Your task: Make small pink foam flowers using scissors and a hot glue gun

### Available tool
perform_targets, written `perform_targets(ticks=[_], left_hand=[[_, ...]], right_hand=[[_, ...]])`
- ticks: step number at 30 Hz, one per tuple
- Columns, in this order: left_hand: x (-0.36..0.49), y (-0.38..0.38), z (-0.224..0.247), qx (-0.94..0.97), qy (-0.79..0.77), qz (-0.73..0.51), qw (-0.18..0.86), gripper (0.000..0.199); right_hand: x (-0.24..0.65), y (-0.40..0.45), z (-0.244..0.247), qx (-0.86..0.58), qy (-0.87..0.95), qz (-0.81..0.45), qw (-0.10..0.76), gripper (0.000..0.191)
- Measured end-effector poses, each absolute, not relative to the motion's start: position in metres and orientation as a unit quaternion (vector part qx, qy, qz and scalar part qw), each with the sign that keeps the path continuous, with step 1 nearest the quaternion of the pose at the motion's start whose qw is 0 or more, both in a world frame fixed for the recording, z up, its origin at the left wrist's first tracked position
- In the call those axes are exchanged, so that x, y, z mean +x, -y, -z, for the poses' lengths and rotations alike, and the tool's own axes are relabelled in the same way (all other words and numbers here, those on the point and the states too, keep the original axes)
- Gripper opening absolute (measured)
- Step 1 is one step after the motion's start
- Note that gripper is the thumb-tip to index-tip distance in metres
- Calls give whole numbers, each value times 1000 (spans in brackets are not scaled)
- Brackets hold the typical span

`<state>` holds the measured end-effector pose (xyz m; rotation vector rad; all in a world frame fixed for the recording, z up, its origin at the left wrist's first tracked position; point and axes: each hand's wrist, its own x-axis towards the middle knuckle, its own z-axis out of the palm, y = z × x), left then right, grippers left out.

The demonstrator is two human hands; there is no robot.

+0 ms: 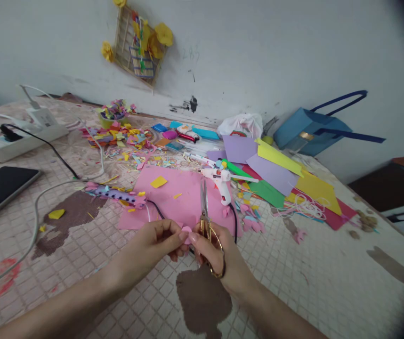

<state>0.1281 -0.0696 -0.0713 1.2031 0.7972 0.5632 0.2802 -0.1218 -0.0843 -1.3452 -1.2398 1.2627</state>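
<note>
Between finger and thumb, my left hand [165, 240] pinches a small pink paper piece [187, 230]. My right hand [219, 252] holds a pair of scissors [204, 202] with gold handles, blades pointing away from me, and its thumb and finger also touch the pink piece. Under and beyond the hands lies a pink sheet [181, 197] with a yellow scrap [158, 181] on it. A white glue gun [220, 181] rests at the sheet's right side. To the left lies a purple paper-covered stick [117, 194] with dark dots and pink and yellow bits.
A phone [4, 190] and a power strip [21, 139] with cables are at left. Paper scraps [124, 136] are heaped before a filled bowl [112, 121]. Coloured sheets [276, 172], white string [301, 205] and a blue bag [310, 132] are at right.
</note>
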Motion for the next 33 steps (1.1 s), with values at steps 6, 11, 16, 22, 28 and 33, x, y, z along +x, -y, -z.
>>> perform_targets(ticks=[6,11,16,22,28,33], left_hand=[[128,69,70,547,-366,-236,715,23],[126,66,71,565,-374,-221,701,27],[126,66,73,571,-379,-213,696,29],[126,66,75,568,-380,-238,691,26],[127,66,77,562,-380,-230,697,26],[127,67,75,557,-386,-212,704,27]], right_hand=[[282,122,83,-535,515,-508,437,21],[283,122,83,-528,538,-510,413,23],[282,121,84,-532,529,-519,409,24],[279,119,86,-524,509,-536,422,26],[278,119,84,-546,506,-517,423,19],[280,120,83,-543,501,-521,428,20]])
